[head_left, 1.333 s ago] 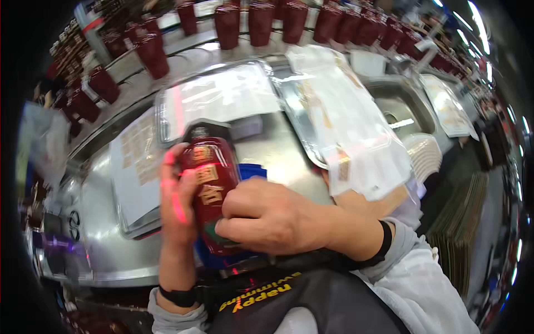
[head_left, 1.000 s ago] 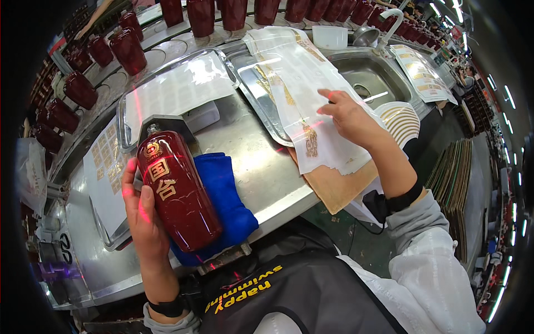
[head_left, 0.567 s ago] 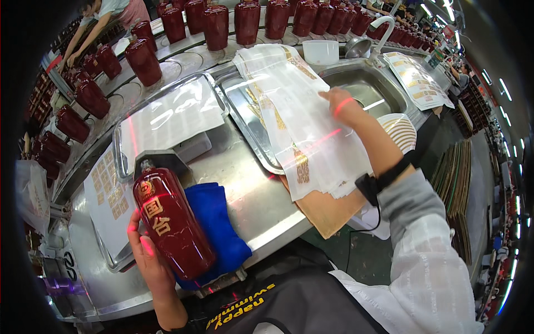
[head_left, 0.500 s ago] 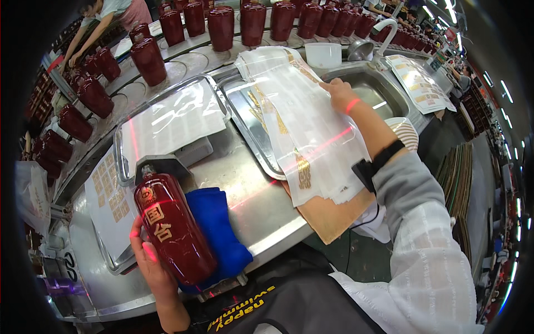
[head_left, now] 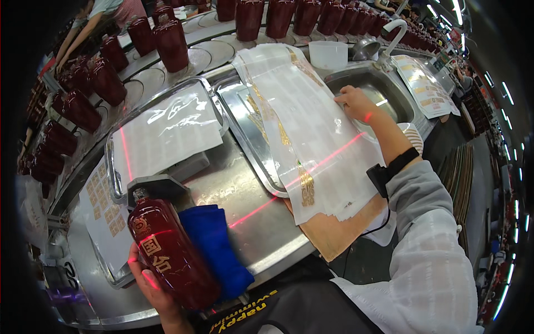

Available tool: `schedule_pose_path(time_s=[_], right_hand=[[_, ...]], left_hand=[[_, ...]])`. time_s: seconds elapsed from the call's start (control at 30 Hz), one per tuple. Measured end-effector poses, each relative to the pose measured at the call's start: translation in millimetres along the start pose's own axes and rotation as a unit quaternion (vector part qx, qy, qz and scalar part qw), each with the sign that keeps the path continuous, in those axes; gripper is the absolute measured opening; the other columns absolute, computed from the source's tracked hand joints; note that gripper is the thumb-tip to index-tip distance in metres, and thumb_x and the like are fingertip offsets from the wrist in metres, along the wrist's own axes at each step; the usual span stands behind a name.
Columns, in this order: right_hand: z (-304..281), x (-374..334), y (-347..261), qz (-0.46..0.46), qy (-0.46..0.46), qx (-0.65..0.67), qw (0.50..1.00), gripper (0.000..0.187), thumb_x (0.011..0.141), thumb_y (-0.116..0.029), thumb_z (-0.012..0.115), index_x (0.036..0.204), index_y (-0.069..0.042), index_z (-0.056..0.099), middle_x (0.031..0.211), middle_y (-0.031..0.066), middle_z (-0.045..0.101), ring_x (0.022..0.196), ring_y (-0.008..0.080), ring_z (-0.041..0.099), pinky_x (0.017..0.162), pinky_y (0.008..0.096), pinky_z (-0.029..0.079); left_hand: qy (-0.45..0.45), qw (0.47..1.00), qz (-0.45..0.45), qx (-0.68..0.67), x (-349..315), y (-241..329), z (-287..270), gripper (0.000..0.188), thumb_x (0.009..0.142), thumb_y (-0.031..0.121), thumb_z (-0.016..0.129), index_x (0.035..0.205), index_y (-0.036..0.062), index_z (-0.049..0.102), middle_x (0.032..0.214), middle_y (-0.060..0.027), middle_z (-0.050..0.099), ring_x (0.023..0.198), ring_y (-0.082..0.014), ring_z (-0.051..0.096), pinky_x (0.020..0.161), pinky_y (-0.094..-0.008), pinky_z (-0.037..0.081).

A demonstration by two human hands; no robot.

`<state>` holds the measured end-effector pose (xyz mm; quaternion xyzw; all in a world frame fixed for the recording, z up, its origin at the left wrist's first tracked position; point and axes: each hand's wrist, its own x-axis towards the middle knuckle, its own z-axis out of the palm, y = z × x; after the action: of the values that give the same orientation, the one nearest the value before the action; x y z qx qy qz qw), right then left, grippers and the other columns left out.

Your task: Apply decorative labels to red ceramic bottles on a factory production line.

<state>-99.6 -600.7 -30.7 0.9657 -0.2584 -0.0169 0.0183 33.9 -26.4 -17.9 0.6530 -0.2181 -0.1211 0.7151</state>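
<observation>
Red bottle [head_left: 172,256] lies aslant on its back near the edge of the metal bench, gold lettering upward, base toward the wearer's apron [head_left: 289,309]. The left hand [head_left: 158,292] cups its left side, thumb against the glass and the other fingers partly hidden beneath, probably so that the rounded body cannot roll. Its neck meets a dark angular stand [head_left: 161,185], which seems to be there to prop that end, while a folded blue cloth [head_left: 225,253] runs along its right side, likely as padding. Well apart, the right hand [head_left: 356,103] reaches out with bent fingers to the right edge of the white sheets [head_left: 328,156]; whether it pinches one I cannot tell. Those sheets, bearing gold decals, lie overlapped across a shallow tray [head_left: 250,158] and a brown board [head_left: 334,239], presumably to keep them within arm's reach. Just beyond the right hand is a steel sink [head_left: 392,108]. On the left, a second tray [head_left: 111,186] carries a glossy sheet [head_left: 172,128]. Farther out, more red bottles [head_left: 250,19] stand upright along a curved line, spaced perhaps for easy lifting.
</observation>
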Motion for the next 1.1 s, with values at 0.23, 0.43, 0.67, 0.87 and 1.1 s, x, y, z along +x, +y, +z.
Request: schedule_pose_path(time_s=[0.23,0.43,0.67,0.87,1.1], right_hand=[[-42,-97,-55,-0.157,-0.004,0.164,0.974,0.023,0.072,-0.001,0.067,0.094,-0.007,0.069,0.111,0.0127,0.058,0.108,0.0334,0.054,0.094,0.0405,0.045],[-58,-188,-108,-0.195,0.012,0.173,0.965,0.027,0.065,-0.005,0.075,0.089,-0.002,0.064,0.111,0.0139,0.056,0.111,0.0333,0.052,0.093,0.0404,0.045],[-37,-196,-159,-0.193,0.039,0.096,0.976,0.023,0.065,-0.019,0.074,0.078,-0.002,0.064,0.109,0.0131,0.056,0.111,0.0313,0.052,0.071,0.0398,0.05],[-25,-204,-164,-0.181,0.06,0.067,0.979,0.018,0.065,-0.014,0.071,0.077,-0.002,0.064,0.109,0.0119,0.055,0.112,0.0295,0.051,0.069,0.0423,0.05],[-17,-195,-145,-0.186,0.116,0.179,0.959,0.01,0.065,-0.009,0.068,0.072,-0.003,0.064,0.098,0.0095,0.057,0.102,0.0298,0.053,0.069,0.0439,0.048]], left_hand=[[0.015,1.0,0.009,0.022,-3,-5,-7,0.066,0.101,0.048,0.037,0.141,-0.0035,0.03,0.137,-0.016,0.043,0.124,-0.0247,0.047,0.104,-0.0386,0.039],[0.089,0.917,0.224,0.32,-9,29,-1,0.042,0.103,0.025,0.036,0.13,-0.006,0.045,0.132,-0.0181,0.051,0.117,-0.0231,0.052,0.103,-0.0361,0.039],[-0.189,0.849,0.295,0.397,-19,77,69,0.026,0.089,0.016,0.062,0.106,-0.0031,0.062,0.11,-0.0224,0.063,0.101,-0.0347,0.06,0.093,-0.0429,0.045],[-0.304,0.818,0.303,0.383,-3,79,125,0.025,0.078,0.008,0.069,0.102,0.0013,0.064,0.105,-0.0196,0.063,0.091,-0.0365,0.06,0.08,-0.0406,0.049],[-0.4,0.79,0.215,0.412,2,70,152,0.026,0.079,0.006,0.066,0.104,0.0028,0.063,0.108,-0.0177,0.063,0.098,-0.036,0.06,0.084,-0.0406,0.048]])
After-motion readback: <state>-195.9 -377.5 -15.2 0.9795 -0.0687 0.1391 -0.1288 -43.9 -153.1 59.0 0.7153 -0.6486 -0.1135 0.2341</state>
